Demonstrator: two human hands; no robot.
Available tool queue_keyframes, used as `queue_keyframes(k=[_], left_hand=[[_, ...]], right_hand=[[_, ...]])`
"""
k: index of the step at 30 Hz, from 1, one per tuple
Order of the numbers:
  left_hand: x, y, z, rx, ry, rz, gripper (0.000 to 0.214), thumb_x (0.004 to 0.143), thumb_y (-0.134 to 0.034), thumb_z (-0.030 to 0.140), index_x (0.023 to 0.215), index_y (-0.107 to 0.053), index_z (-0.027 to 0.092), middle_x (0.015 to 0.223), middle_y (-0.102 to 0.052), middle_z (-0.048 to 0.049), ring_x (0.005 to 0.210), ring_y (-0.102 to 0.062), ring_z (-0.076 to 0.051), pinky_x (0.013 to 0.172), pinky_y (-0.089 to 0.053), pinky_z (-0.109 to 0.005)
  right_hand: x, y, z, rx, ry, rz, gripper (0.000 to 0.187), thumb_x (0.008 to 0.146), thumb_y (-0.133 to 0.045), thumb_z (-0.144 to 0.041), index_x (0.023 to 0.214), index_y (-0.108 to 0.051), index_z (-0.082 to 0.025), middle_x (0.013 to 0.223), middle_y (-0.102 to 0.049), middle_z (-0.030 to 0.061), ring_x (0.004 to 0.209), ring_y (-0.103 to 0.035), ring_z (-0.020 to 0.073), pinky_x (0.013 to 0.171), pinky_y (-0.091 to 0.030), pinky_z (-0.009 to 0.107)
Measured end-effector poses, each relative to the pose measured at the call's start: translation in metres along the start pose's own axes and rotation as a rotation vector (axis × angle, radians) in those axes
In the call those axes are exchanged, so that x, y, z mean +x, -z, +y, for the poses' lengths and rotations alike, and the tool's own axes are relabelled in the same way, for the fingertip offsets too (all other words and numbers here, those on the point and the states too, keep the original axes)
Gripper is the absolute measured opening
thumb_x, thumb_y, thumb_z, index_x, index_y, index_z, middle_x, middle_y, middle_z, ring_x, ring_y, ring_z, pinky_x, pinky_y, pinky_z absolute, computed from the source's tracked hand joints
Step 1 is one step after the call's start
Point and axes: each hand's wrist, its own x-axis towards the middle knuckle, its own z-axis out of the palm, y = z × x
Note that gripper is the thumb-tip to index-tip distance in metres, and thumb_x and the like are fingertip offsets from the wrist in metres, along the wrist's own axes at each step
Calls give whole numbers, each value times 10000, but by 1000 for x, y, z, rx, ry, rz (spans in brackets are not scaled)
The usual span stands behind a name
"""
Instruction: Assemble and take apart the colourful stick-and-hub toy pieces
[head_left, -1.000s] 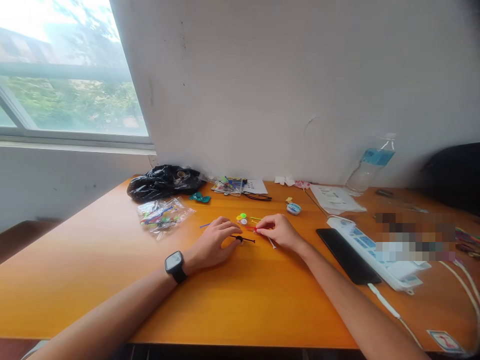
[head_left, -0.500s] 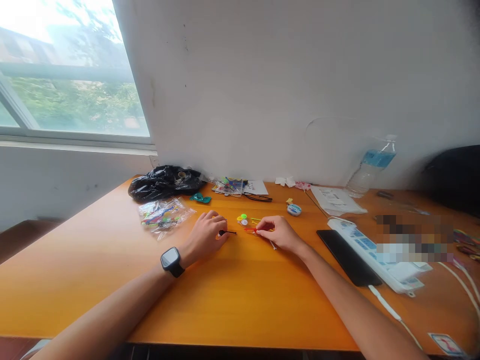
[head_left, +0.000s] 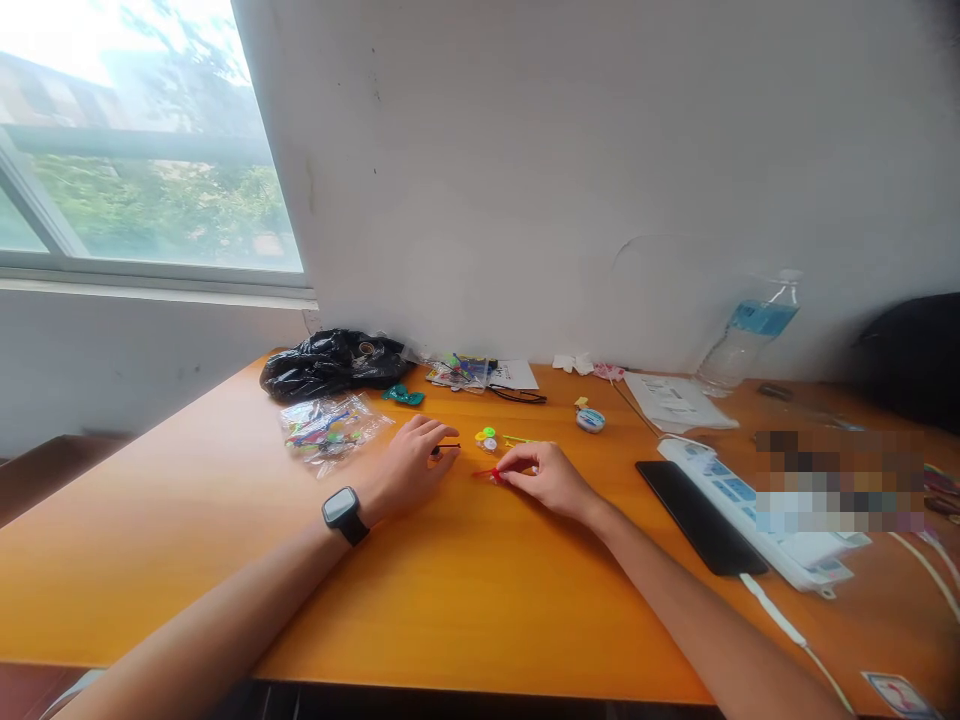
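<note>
Pinching a small red piece (head_left: 495,475) between thumb and fingertips, the right hand (head_left: 551,482) rests low over the table (head_left: 450,600); so slight a part probably calls for a fingertip grip rather than the whole palm. The left hand (head_left: 411,460) is slack, its thumb and fingers parted around a black piece (head_left: 436,453) that sits in the gap between them; it seems to be let go there, though whether a fingertip touches it I cannot tell. The red piece is to the right of the left hand, at the tip of the right hand's pinch.

Between the hands and a little beyond them sit at least three discs, one yellow (head_left: 481,438), one green (head_left: 490,432) and one white (head_left: 490,444), grouped close, perhaps to keep them within reach of both. One yellow stick (head_left: 517,440) lies just past the right hand's fingers.

Two clear bags hold coloured parts: one (head_left: 330,430) left of the left hand, another (head_left: 459,372) farther beyond it, presumably so the small pieces don't scatter. One black plastic bag (head_left: 330,365) slumps behind the nearer. Right of the right hand are one phone (head_left: 697,515) and one power strip (head_left: 750,510), side by side, likely for charging.
</note>
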Motion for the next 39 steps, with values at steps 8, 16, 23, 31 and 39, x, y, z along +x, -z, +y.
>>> queue_keyframes(k=[8, 16, 23, 31, 39], left_hand=[[-3, 0, 23, -142, -186, -159, 94, 987, -659, 282, 1009, -746, 256, 916, -740, -40, 891, -641, -221, 809, -524, -354], [-2, 0, 25, -97, -224, -168, 94, 971, -649, 220, 972, -738, 251, 894, -737, -38, 887, -635, -227, 801, -508, -353], [-2, -15, 26, -87, -186, -134, 81, 969, -655, 253, 951, -731, 231, 926, -741, -58, 904, -633, -243, 812, -516, -377], [-2, -17, 27, -123, -193, -143, 176, 986, -617, 246, 950, -789, 255, 913, -752, -59, 882, -641, -235, 823, -525, -388], [-5, -14, 27, -51, -179, -153, 102, 964, -679, 276, 912, -763, 248, 858, -730, -42, 884, -626, -238, 796, -505, -376]], right_hand=[[-2, -23, -4, 77, 104, -56, 181, 911, -687, -305, 988, -831, -226, 1044, -798, 72, 1001, -732, 243, 900, -599, 345], [0, -23, 0, 90, 159, -63, 167, 929, -664, -262, 945, -826, -223, 1036, -784, 76, 992, -721, 230, 920, -578, 342], [4, -21, 4, 110, 179, -72, 152, 911, -698, -280, 924, -838, -221, 1067, -787, 78, 1009, -723, 228, 951, -567, 353], [5, -24, 5, 78, 181, -76, 145, 903, -677, -220, 906, -822, -227, 1025, -781, 70, 964, -721, 220, 904, -577, 338], [0, -22, -7, -44, 215, -82, 142, 910, -662, -212, 885, -800, -236, 1122, -744, 72, 1071, -694, 230, 977, -537, 346]])
